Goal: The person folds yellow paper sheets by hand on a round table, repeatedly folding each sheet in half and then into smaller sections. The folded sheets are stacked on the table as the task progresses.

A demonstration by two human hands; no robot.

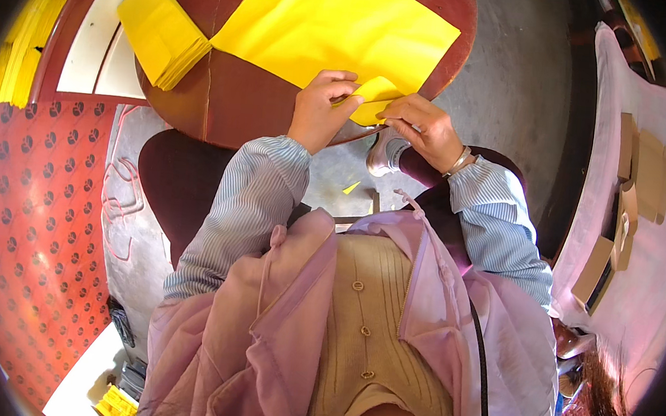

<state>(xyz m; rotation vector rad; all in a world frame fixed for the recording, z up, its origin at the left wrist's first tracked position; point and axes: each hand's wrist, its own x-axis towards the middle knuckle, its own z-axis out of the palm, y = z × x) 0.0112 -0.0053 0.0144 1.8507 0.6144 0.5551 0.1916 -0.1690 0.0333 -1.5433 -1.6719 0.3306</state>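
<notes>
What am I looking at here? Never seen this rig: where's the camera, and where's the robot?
There's no robot: it's a person working with bare hands. The single picture comes from a wide fisheye camera on their head, looking down, so edges bend and picture left is their left. On the rounded table lie a big yellow sheet and, left of it, a yellow stack. The left hand and right hand hold a yellow flap at the near edge; whether it joins the sheet is unclear.
</notes>
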